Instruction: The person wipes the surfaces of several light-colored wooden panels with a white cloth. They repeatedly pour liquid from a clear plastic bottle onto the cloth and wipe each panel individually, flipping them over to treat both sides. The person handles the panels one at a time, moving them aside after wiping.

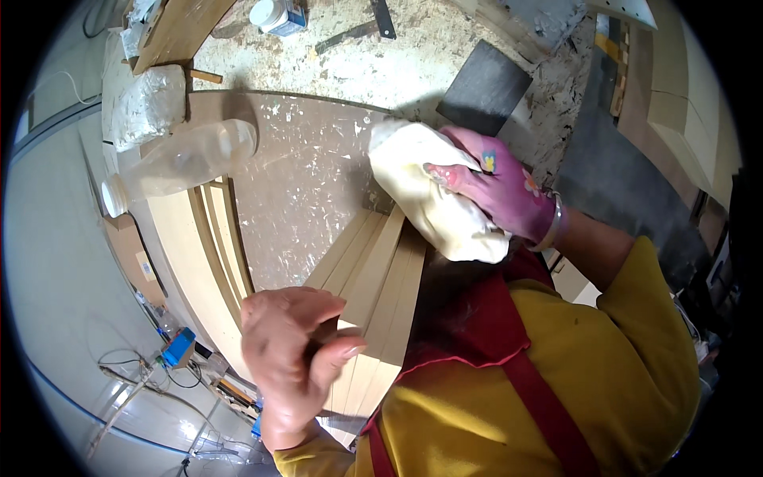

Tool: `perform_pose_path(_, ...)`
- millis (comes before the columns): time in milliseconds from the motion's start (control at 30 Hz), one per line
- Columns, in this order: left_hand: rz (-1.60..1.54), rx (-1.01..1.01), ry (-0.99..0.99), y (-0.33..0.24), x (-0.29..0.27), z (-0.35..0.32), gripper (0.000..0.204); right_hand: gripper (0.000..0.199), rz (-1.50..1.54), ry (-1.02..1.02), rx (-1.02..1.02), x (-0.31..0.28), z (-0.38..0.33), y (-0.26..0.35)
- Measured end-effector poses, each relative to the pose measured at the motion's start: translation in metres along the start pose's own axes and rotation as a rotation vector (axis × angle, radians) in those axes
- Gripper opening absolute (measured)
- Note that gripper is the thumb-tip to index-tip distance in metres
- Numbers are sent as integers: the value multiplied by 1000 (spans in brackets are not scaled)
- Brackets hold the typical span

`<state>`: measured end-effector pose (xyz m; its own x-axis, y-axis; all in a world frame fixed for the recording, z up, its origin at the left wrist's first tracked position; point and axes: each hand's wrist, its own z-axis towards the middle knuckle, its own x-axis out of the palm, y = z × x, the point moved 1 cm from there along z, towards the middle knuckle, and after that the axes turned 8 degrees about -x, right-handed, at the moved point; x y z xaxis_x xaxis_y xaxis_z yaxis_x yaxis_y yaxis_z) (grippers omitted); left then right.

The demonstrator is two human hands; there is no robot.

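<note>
Apron and sleeves: nearest to my camera I see the red apron [485, 318] over the mustard-yellow top [612, 350] of the person.
Left hand: this bare hand [290, 338] is beside the near end of the strips; the forefinger is bent and the thumb stands apart from it, with a gap between. The other fingers are partly hidden, so I cannot tell if they touch the wood.
Wooden strips: the pale wooden strips [381, 274] lie side by side in front of the apron, between the two hands, and fan slightly.
Right hand: it wears a pink-purple glove with flower figures [509, 187]; its fingers are bent and press together on the cloth, the thumb also.
Cloth: the cream-white cloth [441, 195] is bunched under the right hand, at the far end of the strips.
Brown panel: a brown panel [294, 183] with white flecks lies beyond the strips.
Bottle: at left, a clear plastic bottle [187, 163] with white cap lies on its side, near more pale boards [187, 254].
Dark plate: a flat dark square plate [485, 86] lies beyond the cloth.
Far side: I see a metal try square [384, 20] and a white jar [274, 14] on the stained worktop [310, 71].
</note>
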<state>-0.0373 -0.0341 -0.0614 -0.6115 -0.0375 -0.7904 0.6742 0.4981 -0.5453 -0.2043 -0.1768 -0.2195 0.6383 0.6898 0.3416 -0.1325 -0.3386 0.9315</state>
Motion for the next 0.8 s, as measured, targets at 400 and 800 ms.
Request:
perform_pose_path(400, 296, 239, 44, -14, 10, 8, 35, 45, -370, 165, -165, 32, -8, -16)
perform_pose_path(800, 266, 318, -21, -12, 11, 4, 27, 36, -345, -32, -458, 65, -26, 6)
